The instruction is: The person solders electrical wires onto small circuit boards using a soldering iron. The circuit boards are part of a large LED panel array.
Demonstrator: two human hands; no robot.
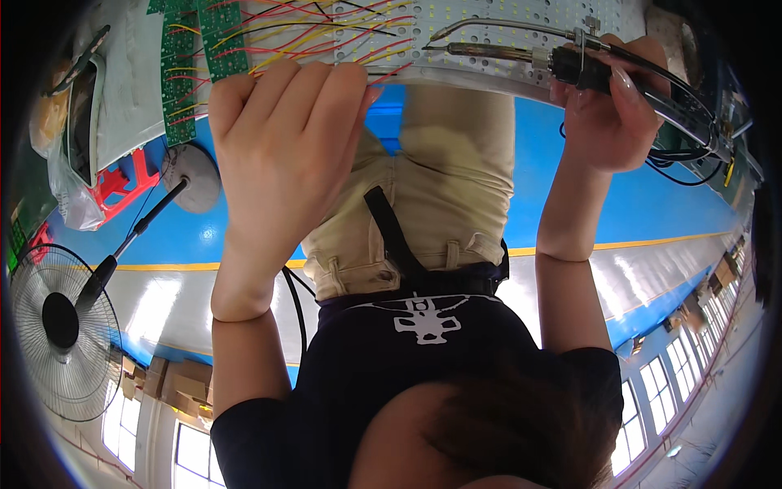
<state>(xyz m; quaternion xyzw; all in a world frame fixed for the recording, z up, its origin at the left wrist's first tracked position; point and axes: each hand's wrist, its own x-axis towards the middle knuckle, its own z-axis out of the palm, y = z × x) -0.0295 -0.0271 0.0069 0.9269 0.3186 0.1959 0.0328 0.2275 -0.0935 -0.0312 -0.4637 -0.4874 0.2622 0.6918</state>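
My left hand (pixel 285 134) is closed, its back toward me, at the near edge of the work surface. A thin red wire (pixel 393 74) comes out at its fingertips; the pinch itself is hidden. In my right hand (pixel 611 122) is a soldering iron (pixel 574 67), gripped by its dark handle. Its tip points left, over a white light board (pixel 464 69) dotted with small yellowish parts. A curved metal solder-feed tube (pixel 505 26) is clamped above the iron and ends near the tip. Red, yellow and black wires run from green circuit boards (pixel 221 37) toward the light board.
Black cables (pixel 680 155) hang beside the right hand. At left are a clear plastic bag (pixel 77 191), a red plastic stool (pixel 126 187) and a standing fan (pixel 61 322). Cardboard boxes (pixel 186 387) stand by the windows behind. The floor (pixel 521 175) is blue with a yellow line.
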